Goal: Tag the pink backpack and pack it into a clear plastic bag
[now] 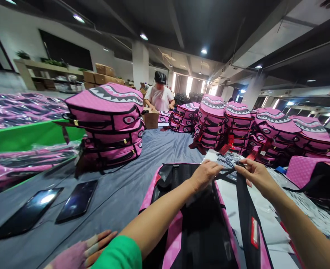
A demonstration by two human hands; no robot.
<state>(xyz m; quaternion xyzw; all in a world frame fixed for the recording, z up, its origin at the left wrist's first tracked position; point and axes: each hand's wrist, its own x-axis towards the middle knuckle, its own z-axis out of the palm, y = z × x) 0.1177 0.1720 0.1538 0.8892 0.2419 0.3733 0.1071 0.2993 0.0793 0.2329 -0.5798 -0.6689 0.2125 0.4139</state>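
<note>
Pinching the black strap at its top end, both the left hand and right hand grip it above the open pink backpack; its length runs toward the person.

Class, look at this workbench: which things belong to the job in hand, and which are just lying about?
In the job:
left hand
right hand
black strap
open pink backpack

Lying about:
two phones
stacked backpacks
backpack rows
cardboard box
gloved hand
</note>
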